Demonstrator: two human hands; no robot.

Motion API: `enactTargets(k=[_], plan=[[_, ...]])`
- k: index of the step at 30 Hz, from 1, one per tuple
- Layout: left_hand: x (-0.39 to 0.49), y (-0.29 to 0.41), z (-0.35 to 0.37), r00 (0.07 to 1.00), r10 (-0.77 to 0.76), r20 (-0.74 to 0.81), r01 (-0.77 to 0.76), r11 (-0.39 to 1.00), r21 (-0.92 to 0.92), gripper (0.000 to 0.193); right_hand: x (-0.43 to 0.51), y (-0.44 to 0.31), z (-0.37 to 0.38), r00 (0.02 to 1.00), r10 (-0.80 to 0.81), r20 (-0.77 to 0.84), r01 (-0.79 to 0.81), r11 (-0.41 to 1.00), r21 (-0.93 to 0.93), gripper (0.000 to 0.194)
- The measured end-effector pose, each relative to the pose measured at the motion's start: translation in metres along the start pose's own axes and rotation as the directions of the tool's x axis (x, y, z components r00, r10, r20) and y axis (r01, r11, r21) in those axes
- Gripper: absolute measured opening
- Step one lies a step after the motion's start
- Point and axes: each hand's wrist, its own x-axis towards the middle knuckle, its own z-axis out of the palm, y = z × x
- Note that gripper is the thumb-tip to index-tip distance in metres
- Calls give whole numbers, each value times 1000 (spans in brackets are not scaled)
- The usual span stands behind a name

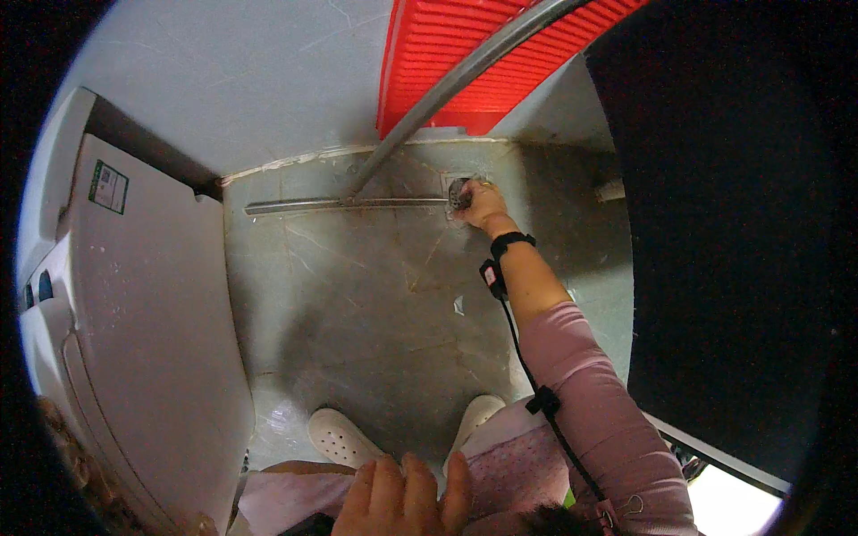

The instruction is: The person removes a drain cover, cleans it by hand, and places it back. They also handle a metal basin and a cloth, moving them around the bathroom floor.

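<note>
My right hand reaches down to the tiled floor, its fingers closed around a dark round cover, apparently a drain strainer with holes. A square floor drain surrounds that spot, partly hidden by the hand. Beside it lies the flat metal head of a floor squeegee, one end close to the cover. Its long metal pole slants up to the right. Near my body at the bottom, my left hand shows its back, fingers a little apart, with nothing visible in it.
A red ribbed plastic panel leans at the grey wall. To the left stands a white appliance bearing a label. A large dark panel bounds the right. My white clogs rest on the floor, where a small scrap lies.
</note>
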Motion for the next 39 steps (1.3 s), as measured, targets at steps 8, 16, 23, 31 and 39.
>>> enactTargets(k=[8, 16, 23, 31, 39], plan=[[1, 0, 0, 999, 25, 34, -25, 1000, -1, 43, -10, 12, 17, 992, -114, -56, 117, 992, 57, 32], [1, 0, 1, 998, 31, 53, -31, 999, -11, 43, 13, 13, 26, 999, 36, 18, -40, 944, 327, 51], [5, 1, 0, 999, 32, 42, -31, 999, -11, 42, -5, -14, 15, 993, -117, 17, 117, 992, 39, 65], [8, 0, 3, 1000, 25, 4, -25, 1000, -13, 42, -76, -1, 11, 974, -223, -46, 220, 973, -67, 68], [6, 3, 2, 998, 40, 39, -39, 999, -34, 43, -103, 37, 27, 992, -101, -70, 118, 945, 305, 33]])
